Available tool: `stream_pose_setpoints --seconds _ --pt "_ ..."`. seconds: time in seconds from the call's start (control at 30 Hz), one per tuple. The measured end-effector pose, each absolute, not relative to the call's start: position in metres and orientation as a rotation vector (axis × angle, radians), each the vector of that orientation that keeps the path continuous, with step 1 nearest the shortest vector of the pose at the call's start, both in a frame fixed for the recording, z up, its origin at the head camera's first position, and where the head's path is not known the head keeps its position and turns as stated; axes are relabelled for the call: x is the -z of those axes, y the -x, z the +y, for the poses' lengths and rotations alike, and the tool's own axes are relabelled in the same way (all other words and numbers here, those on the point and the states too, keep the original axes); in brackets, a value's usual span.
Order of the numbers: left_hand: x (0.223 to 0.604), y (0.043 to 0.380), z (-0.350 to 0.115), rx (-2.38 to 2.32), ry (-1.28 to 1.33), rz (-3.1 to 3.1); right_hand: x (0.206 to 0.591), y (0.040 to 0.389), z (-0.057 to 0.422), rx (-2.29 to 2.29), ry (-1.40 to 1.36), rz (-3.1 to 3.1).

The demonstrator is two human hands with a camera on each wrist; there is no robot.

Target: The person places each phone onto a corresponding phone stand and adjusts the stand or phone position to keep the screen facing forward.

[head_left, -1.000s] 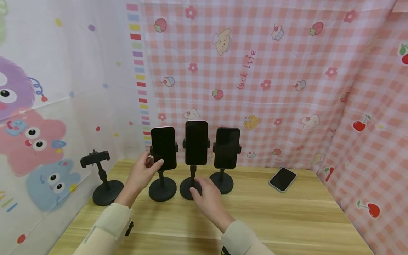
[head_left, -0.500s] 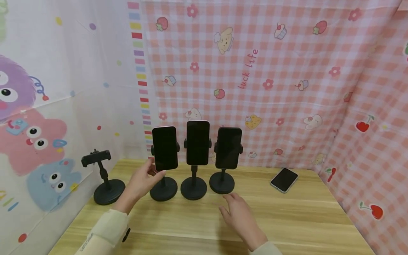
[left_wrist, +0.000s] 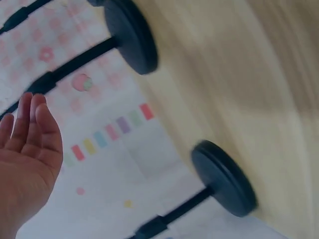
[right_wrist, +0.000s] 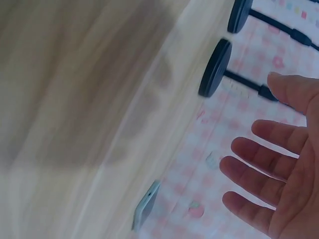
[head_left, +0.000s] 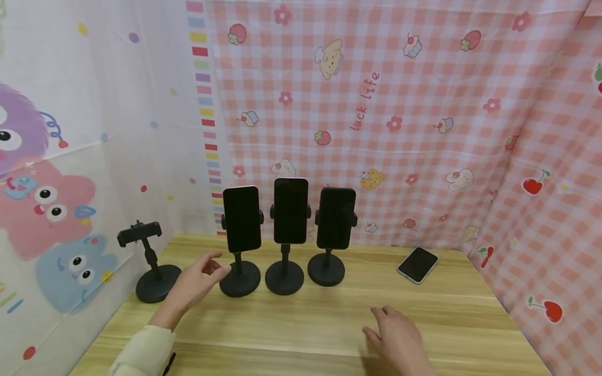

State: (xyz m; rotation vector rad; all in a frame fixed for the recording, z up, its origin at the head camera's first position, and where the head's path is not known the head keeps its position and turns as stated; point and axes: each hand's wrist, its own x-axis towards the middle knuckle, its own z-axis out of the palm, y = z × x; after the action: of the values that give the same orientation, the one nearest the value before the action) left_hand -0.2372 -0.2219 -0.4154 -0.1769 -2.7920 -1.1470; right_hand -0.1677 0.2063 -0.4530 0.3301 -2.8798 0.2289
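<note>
Three black-screened phones stand upright in black round-based phone stands: a left phone (head_left: 242, 219), a middle phone (head_left: 290, 211) and a right phone (head_left: 336, 218). My left hand (head_left: 195, 279) hovers in front of the left phone's stand (head_left: 240, 279), its fingers loosely bent around nothing. In the left wrist view that hand (left_wrist: 30, 154) shows an empty palm. To the right, my right hand (head_left: 395, 337) is above the table, holding nothing; its fingers (right_wrist: 259, 174) are spread in the right wrist view. Nearest it lies a flat phone (head_left: 418, 265) with a pale edge.
A fourth-side phone stand (head_left: 158, 284) at the far left has no phone in its clamp (head_left: 139, 233). Patterned cloth (head_left: 400, 104) hangs behind and on both sides of the wooden table (head_left: 301, 324).
My right hand has moved from the middle stand's base to the right and nearer to me. My left hand has come off the left phone, moving down and left.
</note>
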Motion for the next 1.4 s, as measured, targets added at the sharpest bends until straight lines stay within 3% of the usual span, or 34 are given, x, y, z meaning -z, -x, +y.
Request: stream_pose_setpoints --seconds 0.6,0.9,1.4 --pt "0.434 0.240 -0.302 0.980 -0.529 -2.588 0.469 0.145 0.260 -0.390 -0.157 -3.033" --pt "0.432 0.256 -0.328 0.933 -0.505 -2.587 0.475 0.138 0.269 -0.407 -0.128 -3.019" --pt "0.430 0.266 -0.328 0.881 -0.509 -2.580 0.477 0.138 0.274 -0.369 -0.136 -2.965"
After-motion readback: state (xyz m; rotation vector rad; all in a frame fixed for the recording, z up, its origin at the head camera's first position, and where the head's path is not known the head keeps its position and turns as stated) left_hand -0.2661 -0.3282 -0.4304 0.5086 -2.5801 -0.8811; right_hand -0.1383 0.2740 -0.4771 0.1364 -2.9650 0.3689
